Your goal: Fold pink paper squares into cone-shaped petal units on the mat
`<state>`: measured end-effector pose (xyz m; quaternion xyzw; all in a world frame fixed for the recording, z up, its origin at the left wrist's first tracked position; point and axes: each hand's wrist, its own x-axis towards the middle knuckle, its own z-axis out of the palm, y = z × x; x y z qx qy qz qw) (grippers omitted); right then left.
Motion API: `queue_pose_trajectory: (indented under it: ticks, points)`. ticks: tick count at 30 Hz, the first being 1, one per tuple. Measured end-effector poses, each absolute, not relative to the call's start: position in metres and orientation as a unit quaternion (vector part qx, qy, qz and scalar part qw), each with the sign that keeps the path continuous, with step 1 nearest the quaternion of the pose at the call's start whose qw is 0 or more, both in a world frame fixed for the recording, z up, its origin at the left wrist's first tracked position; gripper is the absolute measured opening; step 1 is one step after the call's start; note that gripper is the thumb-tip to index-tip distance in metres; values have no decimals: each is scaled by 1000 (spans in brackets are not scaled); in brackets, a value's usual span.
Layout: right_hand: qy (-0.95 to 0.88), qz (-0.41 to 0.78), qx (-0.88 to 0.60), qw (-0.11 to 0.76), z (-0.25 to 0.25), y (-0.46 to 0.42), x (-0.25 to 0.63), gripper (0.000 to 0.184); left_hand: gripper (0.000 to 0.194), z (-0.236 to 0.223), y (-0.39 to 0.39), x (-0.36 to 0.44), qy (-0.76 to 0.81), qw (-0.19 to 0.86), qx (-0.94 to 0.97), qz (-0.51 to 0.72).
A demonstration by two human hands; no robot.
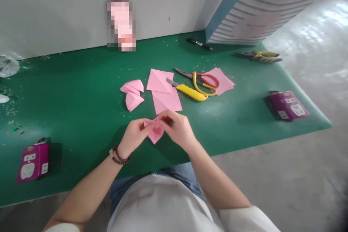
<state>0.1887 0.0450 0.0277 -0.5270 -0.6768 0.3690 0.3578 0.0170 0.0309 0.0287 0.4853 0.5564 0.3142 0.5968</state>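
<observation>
L hand (132, 137): fingers closed, pinching folded pink paper (155, 135) at left edge
R hand (176, 129): fingers closed, gripping same paper at right edge
Below hands: green mat (89, 116)

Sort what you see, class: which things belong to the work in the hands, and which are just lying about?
Work in hand: left hand, right hand, folded pink paper, pink paper squares, folded pink pieces.
Lying about: yellow utility knife, red-handled scissors, black marker, yellow pliers, purple socket packet.
</observation>
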Motion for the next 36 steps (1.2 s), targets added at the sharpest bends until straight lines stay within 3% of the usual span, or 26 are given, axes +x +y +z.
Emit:
queue_pose_trajectory:
  ticks: [7,15,23,30,34,36]
  points:
    - [-753,332,-453,342,33,44,190,12,18,24,32,14,564,582,483,332]
    - [-747,381,-410,358,41,44,198,17,20,23,31,15,572,572,452,376]
    - [-755,341,-453,329,38,46,198,18,35,30,32,13,510,679,392,353]
    - [-731,347,-509,295,40,46,194,16,24,28,32,13,580,498,546,342]
    - [-711,358,-544,266,41,47,194,3,16,29,28,14,593,451,571,346]
    - [-711,355,-545,266,42,47,193,7,12,30,27,15,592,434,588,340]
